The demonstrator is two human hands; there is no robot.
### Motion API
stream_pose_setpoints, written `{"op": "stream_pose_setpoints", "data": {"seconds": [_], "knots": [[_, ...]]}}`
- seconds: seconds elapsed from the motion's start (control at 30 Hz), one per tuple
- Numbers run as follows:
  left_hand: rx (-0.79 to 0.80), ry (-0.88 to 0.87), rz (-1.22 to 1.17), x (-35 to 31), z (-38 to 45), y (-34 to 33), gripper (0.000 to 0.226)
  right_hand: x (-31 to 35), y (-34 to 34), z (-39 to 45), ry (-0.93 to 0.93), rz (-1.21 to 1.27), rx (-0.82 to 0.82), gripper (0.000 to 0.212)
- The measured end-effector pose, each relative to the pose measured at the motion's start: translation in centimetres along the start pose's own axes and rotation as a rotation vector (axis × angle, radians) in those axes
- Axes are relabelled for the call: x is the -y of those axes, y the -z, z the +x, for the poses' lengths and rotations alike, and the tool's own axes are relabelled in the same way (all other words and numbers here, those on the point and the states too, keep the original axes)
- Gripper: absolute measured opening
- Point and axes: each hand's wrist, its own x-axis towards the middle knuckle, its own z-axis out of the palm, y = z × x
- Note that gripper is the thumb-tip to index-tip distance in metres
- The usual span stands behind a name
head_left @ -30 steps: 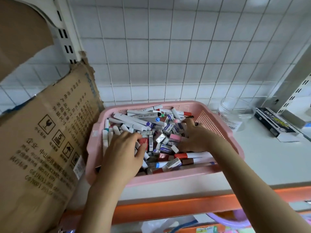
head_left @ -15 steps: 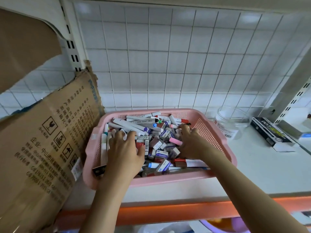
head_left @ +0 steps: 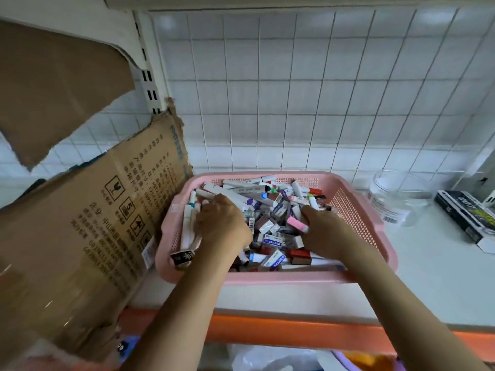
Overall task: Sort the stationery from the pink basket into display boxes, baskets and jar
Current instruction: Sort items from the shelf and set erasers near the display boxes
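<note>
The pink basket (head_left: 267, 281) stands on the white shelf, heaped with white markers (head_left: 241, 187) and small boxed erasers (head_left: 273, 241). My left hand (head_left: 222, 223) lies on the left of the heap, its fingers curled down over a bunch of upright white markers (head_left: 186, 228). On the right of the heap, my right hand (head_left: 326, 231) digs its fingertips in among the erasers, beside a pink eraser (head_left: 296, 223). The back of that hand hides what its fingers hold. A clear jar (head_left: 399, 196) stands empty to the right of the basket.
A large torn cardboard box (head_left: 80, 236) leans against the basket's left side. A black flat box (head_left: 466, 215) lies at the far right, past the jar. Tiled wall stands close behind. The shelf has an orange front edge (head_left: 294, 333), with bags and a purple tub below.
My left hand has slid left, from the erasers in the middle onto the white markers. My right hand has shifted slightly within the pile. The view has tilted up a little.
</note>
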Motion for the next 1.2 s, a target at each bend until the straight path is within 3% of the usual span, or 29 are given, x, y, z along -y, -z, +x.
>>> {"op": "stream_pose_setpoints", "data": {"seconds": [0.17,0.33,0.5,0.6,0.8,1.0,1.1,1.2], "knots": [[0.043,-0.042,0.048,-0.2,-0.3,-0.1,0.087,0.0,-0.6,-0.4,0.008,-0.003,-0.054,0.033],[0.032,-0.026,-0.213,0.8,-0.7,-0.6,0.088,-0.1,-0.5,-0.8,0.017,0.028,-0.092,0.028],[0.054,-0.115,-0.222,1.0,-1.6,-1.2,0.085,-0.3,-0.6,0.1,0.018,-0.082,-0.022,0.032],[0.012,-0.162,-0.229,1.6,-1.7,-1.1,0.077,-0.3,-0.4,0.2,0.022,-0.062,0.006,0.023],[-0.097,-0.238,-0.287,2.6,-1.5,-1.1,0.075,-0.7,0.8,-0.8,0.013,0.117,-0.163,0.011],[-0.235,-0.343,-0.330,3.4,-0.2,-0.5,0.071,-1.6,2.5,-0.8,-0.019,0.111,-0.336,0.020],[-0.243,-0.398,-0.303,3.4,0.1,-0.1,0.071,-1.9,1.8,-0.5,-0.016,0.109,-0.222,0.029],[-0.116,-0.451,-0.163,3.8,0.0,0.1,0.067,-2.0,0.8,-0.3,0.024,0.091,-0.102,0.036]]}}
